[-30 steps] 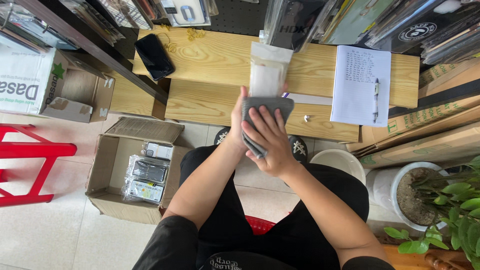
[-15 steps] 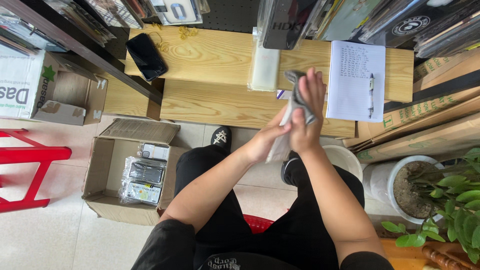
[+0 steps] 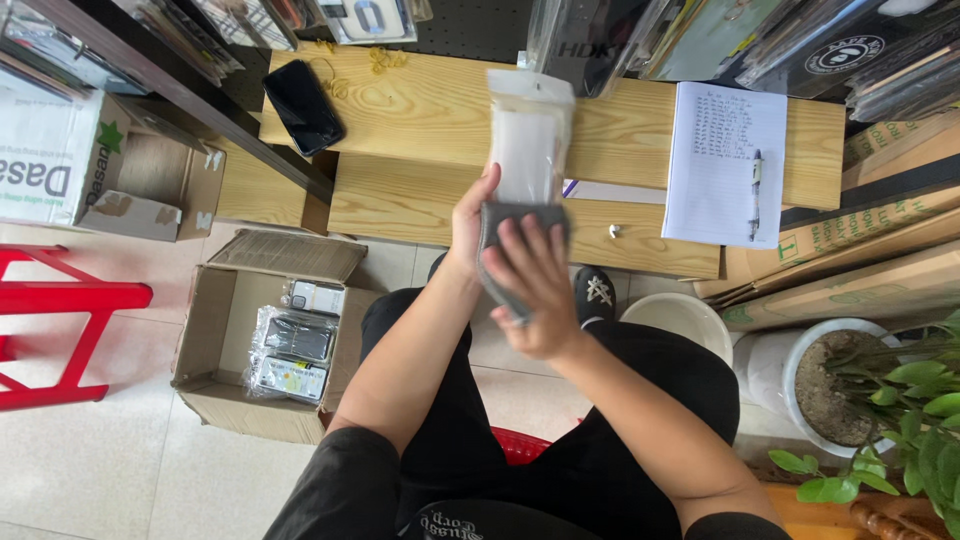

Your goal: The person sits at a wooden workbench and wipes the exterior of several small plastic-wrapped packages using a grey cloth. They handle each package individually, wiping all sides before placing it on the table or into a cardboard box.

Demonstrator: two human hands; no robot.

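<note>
Two hands are seen at frame centre, both closed on one grey phone case point(image 3: 500, 262) with a clear plastic pouch point(image 3: 528, 140) rising from it toward 12 o'clock. The case is dark grey, matte, rectangular with rounded corners, held tilted above the lap in front of the wooden bench point(image 3: 420, 110). The pouch is translucent white with a hang-hole header at its top edge; whether the case is partly inside it cannot be told. The left hand point(image 3: 470, 215) is curled round the case's 9 o'clock edge, thumb up along the pouch. The right hand point(image 3: 535, 290) is laid flat over the case's face, fingers spread and pressed on it.

Counts: one black phone point(image 3: 303, 106) is lying on the bench at 10 o'clock of the hands. One lined notepad point(image 3: 722, 160) is at 2 o'clock, with one pen point(image 3: 756, 190) on it. One open cardboard box point(image 3: 205, 345) is on the floor at 8 o'clock, with several wrapped packs inside; exact count cannot be told. One red stool point(image 3: 60, 300) is at 9 o'clock. One white bucket point(image 3: 685, 315) and one potted plant point(image 3: 850, 385) are at 4 o'clock.
</note>
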